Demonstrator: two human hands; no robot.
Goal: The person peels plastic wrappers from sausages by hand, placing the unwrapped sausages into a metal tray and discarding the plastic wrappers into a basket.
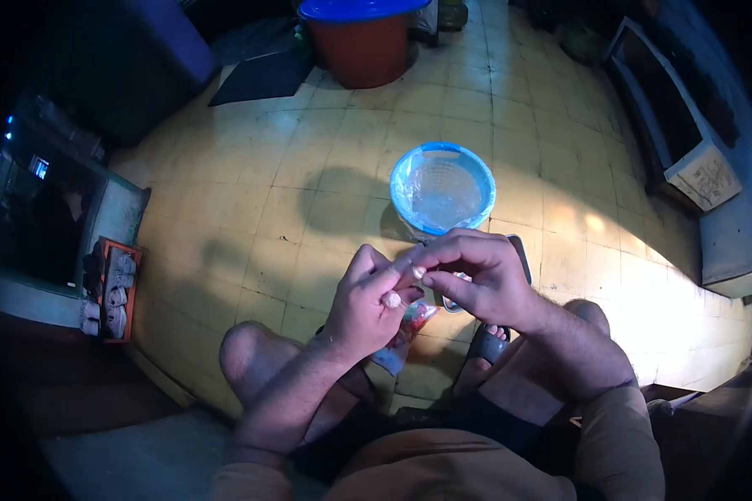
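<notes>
My left hand [363, 305] is closed, with the rounded pale end of a small whitish piece [391, 299] showing between its fingers. Close against it, my right hand [480, 280] pinches with thumb and forefinger at another small pale bit [419, 272]. Whether the two bits belong to one piece I cannot tell. Below the hands, a clear plastic bag [390, 359] with something red in it lies on the floor between my feet. A dark-rimmed tray [522, 255] is mostly hidden behind my right hand.
Just beyond my hands stands a round blue basket [443, 150] with clear plastic inside. Farther off is a reddish-brown tub [359, 54] with a blue top. A shoe rack [117, 292] is at the left, and a white-framed cabinet [702, 175] at the right.
</notes>
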